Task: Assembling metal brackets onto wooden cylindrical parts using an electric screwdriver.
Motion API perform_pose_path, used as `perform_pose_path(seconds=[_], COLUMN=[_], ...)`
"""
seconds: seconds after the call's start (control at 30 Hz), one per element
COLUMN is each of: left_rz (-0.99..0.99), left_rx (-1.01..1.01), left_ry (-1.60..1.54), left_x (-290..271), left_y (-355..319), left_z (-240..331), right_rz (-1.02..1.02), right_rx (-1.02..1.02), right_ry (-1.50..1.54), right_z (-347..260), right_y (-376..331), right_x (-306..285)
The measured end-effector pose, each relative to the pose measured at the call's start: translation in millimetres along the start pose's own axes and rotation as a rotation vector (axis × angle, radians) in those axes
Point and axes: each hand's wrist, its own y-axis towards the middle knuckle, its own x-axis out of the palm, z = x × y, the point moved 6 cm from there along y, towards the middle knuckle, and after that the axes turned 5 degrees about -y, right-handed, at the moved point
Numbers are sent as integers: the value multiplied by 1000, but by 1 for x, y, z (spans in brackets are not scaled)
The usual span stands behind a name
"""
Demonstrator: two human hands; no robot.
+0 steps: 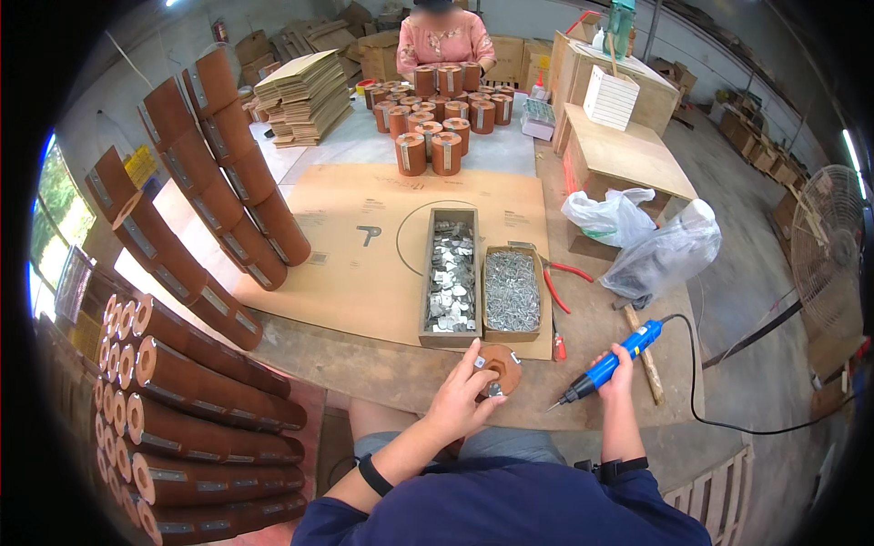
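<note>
My left hand (461, 400) grips a short reddish-brown hollow cylinder (512, 375) at the table's near edge, with the thumb at its centre hole. Small metal pieces show on the cylinder's rim, one of them by my fingertips. My right hand (619, 371) is closed around a blue electric screwdriver (612, 366), its bit pointing down and left, apart from the cylinder. Just beyond my left hand stand a long box (425, 300) of small metal plates and a shorter box (517, 337) of screws.
Red-handled pliers (555, 289), a red-handled screwdriver (559, 346) and a hammer (648, 360) lie to the right. A black cord (696, 382) trails off the table. Stacked brown cylinders (209, 364) crowd the left. Across the table a person (446, 41) is behind more cylinders (411, 153).
</note>
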Motion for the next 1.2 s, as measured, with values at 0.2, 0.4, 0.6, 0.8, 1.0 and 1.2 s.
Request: perform_pose_path(seconds=[0.2, 0.4, 0.6, 0.8, 1.0, 1.2], left_rz=[-12, -54, -2, -28, -122, -106], left_rx=[-155, -166, -239, -289, -403, -340], left_ry=[143, 196, 122, 69, 23, 83], left_x=[-16, -12, -12, -5, -3, -8], left_y=[10, 11, -2, -12, -8, -3], left_z=[2, -9, -14, -20, -18, -11], right_rz=[-15, 27, 8, -37, 16, 23], right_rx=[-3, -56, -71, -87, -118, -94], right_ry=[-14, -113, -131, -101, -110, -109], right_z=[7, 4, 8, 11, 6, 8], right_y=[12, 16, 10, 17, 14, 16], right_x=[-4, -4, 0, -13, -13, -6])
